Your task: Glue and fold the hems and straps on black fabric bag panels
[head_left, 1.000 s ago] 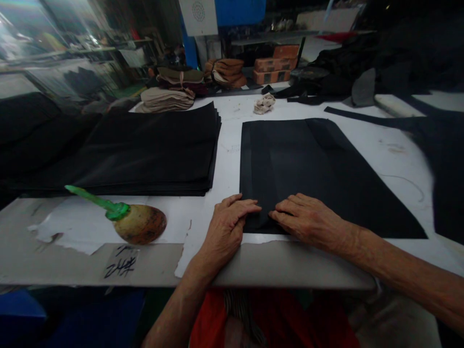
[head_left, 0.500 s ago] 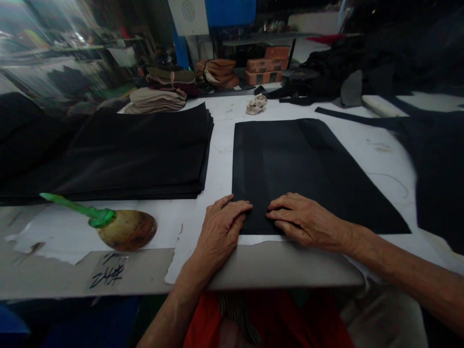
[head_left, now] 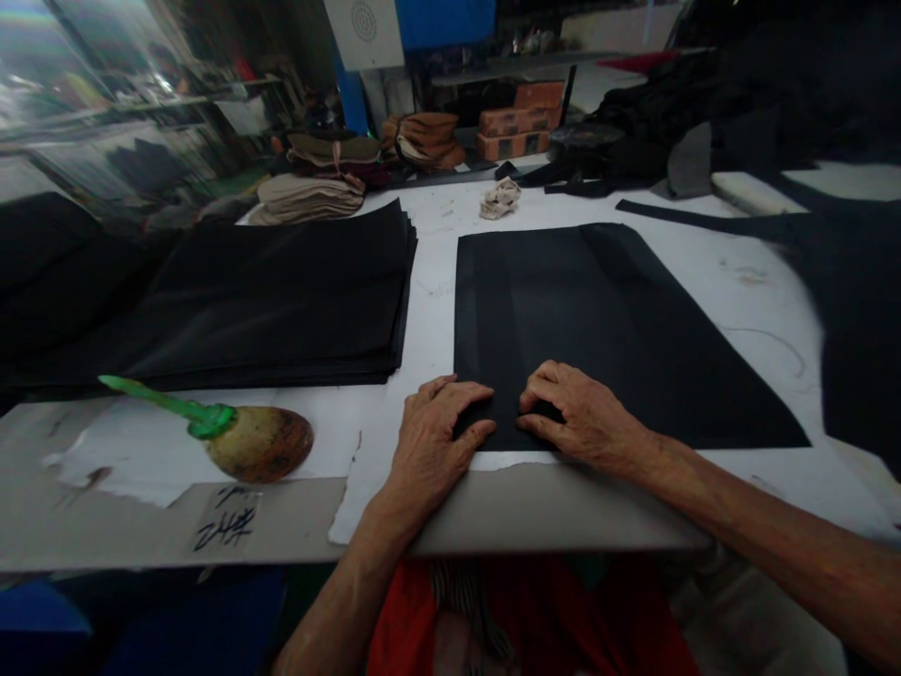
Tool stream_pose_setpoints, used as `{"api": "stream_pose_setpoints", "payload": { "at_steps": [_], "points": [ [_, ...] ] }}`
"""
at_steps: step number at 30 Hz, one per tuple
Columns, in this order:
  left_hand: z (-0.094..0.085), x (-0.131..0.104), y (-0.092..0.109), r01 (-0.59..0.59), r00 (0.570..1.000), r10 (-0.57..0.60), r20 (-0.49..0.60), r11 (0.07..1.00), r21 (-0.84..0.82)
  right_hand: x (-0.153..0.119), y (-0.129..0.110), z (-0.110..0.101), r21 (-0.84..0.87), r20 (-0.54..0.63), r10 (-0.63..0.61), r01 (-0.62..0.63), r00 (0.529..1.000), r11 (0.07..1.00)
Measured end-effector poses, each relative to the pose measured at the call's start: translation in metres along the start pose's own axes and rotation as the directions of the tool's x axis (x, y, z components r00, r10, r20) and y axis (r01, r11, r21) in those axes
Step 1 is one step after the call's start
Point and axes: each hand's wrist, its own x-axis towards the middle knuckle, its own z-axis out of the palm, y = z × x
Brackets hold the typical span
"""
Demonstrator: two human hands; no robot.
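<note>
A flat black sheet (head_left: 605,329), fabric-like or leather-like, lies in front of me. It has darker bands along its length. My left hand (head_left: 440,427) rests at its near left corner, thumb spread from the fingers, tips touching the surface. A short way to the right, my right hand (head_left: 573,413) is on the sheet's near edge. Its fingers are bent and the thumb is low, with a gap between them; neither hand lifts the sheet. On the left lies a stack of black sheets (head_left: 296,291). Nearer me is a brownish squeeze bottle (head_left: 260,446) with a green nozzle, on its side.
White paper (head_left: 429,329) covers the worktable (head_left: 563,516). Towards the back are a crumpled wad (head_left: 499,199), tied bundles of cut pieces (head_left: 310,195) and orange-brown bricks (head_left: 513,131). More black material (head_left: 859,329) lies at the right. A handwritten label (head_left: 225,521) is near the front edge.
My right hand's fingers have drawn up and bent, and its thumb has come away from them. My left thumb has spread from its fingers. The sheet stays on the table; the view has shifted slightly.
</note>
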Motion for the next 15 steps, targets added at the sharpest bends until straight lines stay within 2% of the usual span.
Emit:
{"api": "stream_pose_setpoints", "payload": {
  "at_steps": [9, 15],
  "points": [
    [0.0002, 0.0018, 0.0008, -0.006, 1.000, 0.006, -0.001, 1.000, 0.023, 0.0007, -0.0015, -0.0005, 0.000, -0.007, 0.018, -0.018, 1.000, 1.000],
    [0.0003, -0.0019, 0.0030, -0.109, 0.993, 0.114, -0.030, 0.984, 0.141, -0.0015, -0.0009, 0.0021, -0.020, -0.022, -0.006, 0.006, 1.000, 1.000]
  ]
}}
